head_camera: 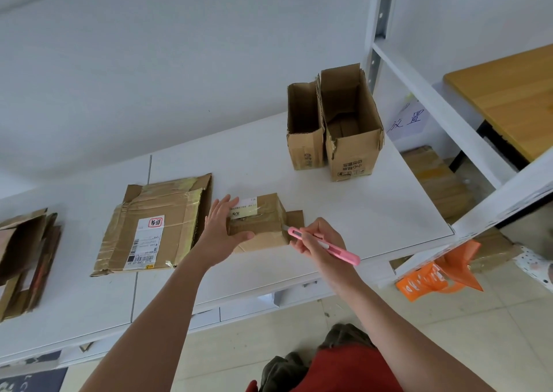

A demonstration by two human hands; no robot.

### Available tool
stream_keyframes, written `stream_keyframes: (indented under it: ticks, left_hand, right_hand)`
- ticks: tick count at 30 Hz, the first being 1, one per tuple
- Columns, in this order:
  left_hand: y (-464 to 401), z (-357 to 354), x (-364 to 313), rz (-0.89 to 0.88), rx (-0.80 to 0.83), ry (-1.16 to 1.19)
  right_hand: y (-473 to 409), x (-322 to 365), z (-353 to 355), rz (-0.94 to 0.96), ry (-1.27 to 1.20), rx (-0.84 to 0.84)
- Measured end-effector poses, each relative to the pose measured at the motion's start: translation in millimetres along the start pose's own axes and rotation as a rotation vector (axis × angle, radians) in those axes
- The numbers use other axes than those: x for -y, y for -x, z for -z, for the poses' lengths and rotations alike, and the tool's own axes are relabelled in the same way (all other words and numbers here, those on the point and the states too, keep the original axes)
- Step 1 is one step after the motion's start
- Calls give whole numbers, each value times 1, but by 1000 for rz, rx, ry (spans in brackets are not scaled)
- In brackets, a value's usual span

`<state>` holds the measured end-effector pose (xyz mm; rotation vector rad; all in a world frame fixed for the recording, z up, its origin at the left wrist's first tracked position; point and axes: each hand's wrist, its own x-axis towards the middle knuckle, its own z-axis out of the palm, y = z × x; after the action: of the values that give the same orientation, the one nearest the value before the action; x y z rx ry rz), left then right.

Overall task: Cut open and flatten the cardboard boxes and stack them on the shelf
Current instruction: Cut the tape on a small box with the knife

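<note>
A small taped cardboard box [263,218] with a white label lies on the white table [359,212]. My left hand [223,227] holds its left side, fingers over the top and thumb along the front. My right hand [318,239] grips a pink utility knife [326,246], with the blade tip at the box's right end, where a flap sticks out. A flat taped box [158,227] with a shipping label lies to the left. Two open upright boxes [335,125] stand at the back right.
A stack of flattened cardboard [24,257] sits at the table's far left. A white metal shelf [449,116] rises at the right, with flattened cardboard [440,179] on a lower level and an orange bag [434,275] beneath. A wooden tabletop [508,92] is beyond.
</note>
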<state>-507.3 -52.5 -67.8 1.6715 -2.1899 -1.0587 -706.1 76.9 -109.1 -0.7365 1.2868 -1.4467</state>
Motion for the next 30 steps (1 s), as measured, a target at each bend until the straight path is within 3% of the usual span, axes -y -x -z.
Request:
stream_keyframes:
  ticks: [3,7,9,12,14,23,27,30]
  left_hand:
    - [0,-1,-8,76,-139,-108]
    - [3,-5,-24,358,-256,-336]
    - [5,-8,-28,437,-225,-252]
    - [7,-12,-33,508,-286,109]
    - [8,-11,-38,508,-320,201]
    - [-1,-3,-31,275,-278,-100]
    - [-1,10,-33,295,-190,-60]
    - [3,8,-31,278,-135,-51]
  right_hand:
    - [-2,7,4,21,-19,-44]
    - [-7,16,4,65,-11,-101]
    - [-6,17,3,63,5,-103]
    - [-1,15,-1,45,25,-86]
    - [2,12,-5,42,32,-80]
    - [12,2,-47,34,-126,-4]
    - [-10,10,-50,88,-163,-64]
    - [-36,20,-43,29,-222,-127]
